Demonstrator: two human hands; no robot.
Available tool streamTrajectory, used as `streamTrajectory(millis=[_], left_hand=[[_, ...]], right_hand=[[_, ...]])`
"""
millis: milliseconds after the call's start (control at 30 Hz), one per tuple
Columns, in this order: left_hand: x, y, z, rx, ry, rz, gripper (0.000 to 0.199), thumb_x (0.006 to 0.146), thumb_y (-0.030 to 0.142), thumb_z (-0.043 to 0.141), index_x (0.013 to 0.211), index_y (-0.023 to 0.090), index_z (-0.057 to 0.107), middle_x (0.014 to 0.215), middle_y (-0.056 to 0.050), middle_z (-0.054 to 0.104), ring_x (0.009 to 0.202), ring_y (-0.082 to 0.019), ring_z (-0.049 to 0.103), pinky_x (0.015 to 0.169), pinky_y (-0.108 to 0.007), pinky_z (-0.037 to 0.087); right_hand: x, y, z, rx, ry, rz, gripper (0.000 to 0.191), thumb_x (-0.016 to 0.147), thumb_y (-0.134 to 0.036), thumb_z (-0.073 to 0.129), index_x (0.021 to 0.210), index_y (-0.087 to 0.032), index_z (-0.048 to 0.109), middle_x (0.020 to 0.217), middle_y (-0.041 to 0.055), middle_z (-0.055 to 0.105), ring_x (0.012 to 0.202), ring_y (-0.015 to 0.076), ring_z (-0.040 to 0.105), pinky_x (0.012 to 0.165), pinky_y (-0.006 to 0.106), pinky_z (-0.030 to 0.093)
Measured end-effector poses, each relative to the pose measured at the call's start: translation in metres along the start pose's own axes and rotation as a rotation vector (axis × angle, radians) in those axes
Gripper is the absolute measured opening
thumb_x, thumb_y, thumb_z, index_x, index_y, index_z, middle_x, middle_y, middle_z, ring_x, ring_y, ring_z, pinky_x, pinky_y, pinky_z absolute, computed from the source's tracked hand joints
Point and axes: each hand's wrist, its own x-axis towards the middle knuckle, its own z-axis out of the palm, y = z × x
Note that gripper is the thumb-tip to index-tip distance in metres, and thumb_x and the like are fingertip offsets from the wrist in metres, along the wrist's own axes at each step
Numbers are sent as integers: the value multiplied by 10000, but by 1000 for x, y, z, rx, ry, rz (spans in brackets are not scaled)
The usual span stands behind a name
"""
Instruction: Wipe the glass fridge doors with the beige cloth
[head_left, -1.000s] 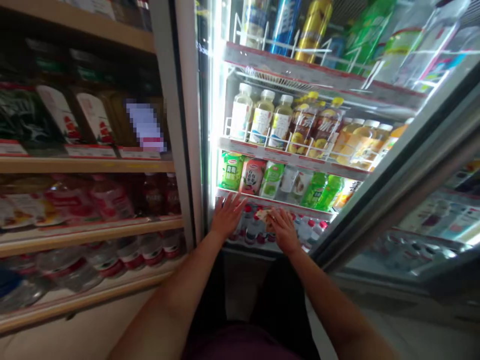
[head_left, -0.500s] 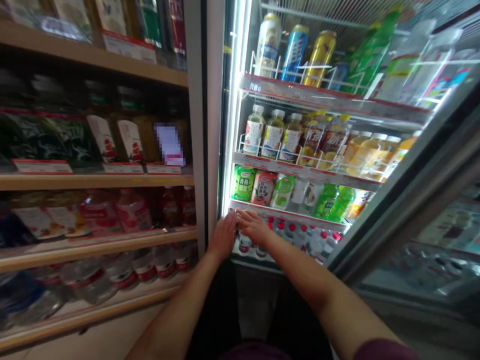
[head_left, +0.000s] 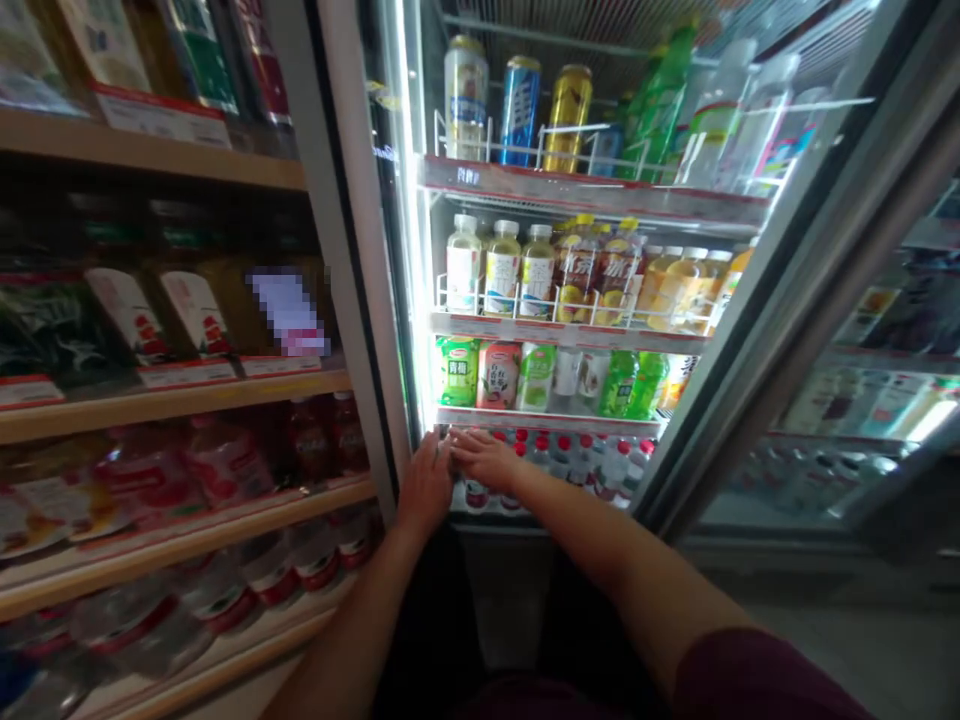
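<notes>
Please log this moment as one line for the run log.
left hand: by shelf edge | right hand: over red-capped bottles | glass cooler door: open

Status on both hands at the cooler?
Left hand open beside the bottles; right hand open on red-capped water bottles; glass cooler door swung open at right.

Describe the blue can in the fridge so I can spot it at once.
In the glass-door drinks fridge, find the top white-wire shelf. Of three tall cans at its left, the blue can stands in the middle, between a pale can and a gold can.
</notes>
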Motion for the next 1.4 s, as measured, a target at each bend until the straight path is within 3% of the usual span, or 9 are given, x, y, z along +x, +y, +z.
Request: streamTrajectory(millis=[133, 300, 433, 533, 600, 767, 967, 1233, 1400], left_hand=[[16, 1, -6, -16, -20, -22, 530, 995, 158, 413, 1521, 96, 423, 1608, -210, 362, 1523, -339, 302, 1185, -538, 389], [39, 25, -3, -19, -1, -101, 496, 1004, 204, 464, 1481, 74, 496, 1659, -219, 239, 1564, -373, 145, 1224, -583, 307], [29, 61, 10, 9, -100, -168, 565, 974, 184, 512, 1534, 130, 460, 1679, -189, 186, 1560, -419, -8, 1187, -693, 277], [22, 77, 18, 30, -152, -91, 563, 970, 179, 532, 1529, 164, 477, 1671, -185, 214, 1562, -409, 27, 1194, -717, 220], [27, 81, 19, 34, -143, -36, 548, 984, 190, 524, 1530, 176, 477, 1665, -178, 235, 1568, -372, 82, 1224, -696, 152], [52, 93, 23, 5, -48, -25, 549, 981, 225, 578, 1520, 168, 493, 1676, -190, 176, 1567, -366, 81, 1252, -649, 118], [39, 114, 36, -19, -138, 87, 570, 966, 177, 576, 1525, 248, 493, 1663, -150, 235, 1561, -378, 85, 1220, -722, 60], [46, 123, 39, -52, -113, 92, 529, 979, 168, 557, 1486, 317, 539, 1666, -107, 255, 1559, -362, 132, 1229, -705, 68], [45, 122, 42, -35, -89, 104, 535, 987, 167, 541, 1498, 325, 522, 1668, -109, 245, 1560, -350, 144, 1230, -695, 78]], right_hand=[[-38, 23, -21, 2, -23, -43, 219, 957, -202, 676, 1159, -240, 751, 1426, -43, 639, 1414, 183, 511, 1198, 334, 438], [-71, 57, -58, -50, 87, 147, 406, 1023, -204, 567, 1427, -171, 588, 1538, 68, 526, 1544, 245, 286, 1282, 472, 306], [-103, 44, -49, -59, 110, 218, 410, 1019, -161, 550, 1425, -199, 593, 1520, 65, 547, 1514, 236, 361, 1250, 457, 361], [-130, 35, -41, -24, 65, 133, 347, 994, -210, 623, 1338, -230, 665, 1440, 40, 629, 1430, 212, 496, 1196, 412, 435], [-143, 41, -47, -22, 72, 129, 356, 988, -211, 631, 1342, -228, 662, 1450, 33, 620, 1449, 216, 471, 1205, 421, 425], [-160, 66, -77, -99, 205, 285, 475, 1001, -84, 504, 1464, -184, 548, 1520, 56, 544, 1527, 215, 332, 1254, 457, 347], [-179, 45, -60, -24, 113, 288, 394, 983, -135, 581, 1365, -206, 644, 1463, 61, 602, 1454, 244, 463, 1171, 451, 457], [-209, 77, -90, -112, 210, 476, 459, 1023, -91, 451, 1449, -213, 568, 1541, 65, 517, 1530, 218, 325, 1256, 469, 326], [-234, 59, -75, -69, 75, 282, 429, 988, -83, 518, 1392, -189, 618, 1454, 69, 612, 1441, 205, 481, 1203, 423, 415]])
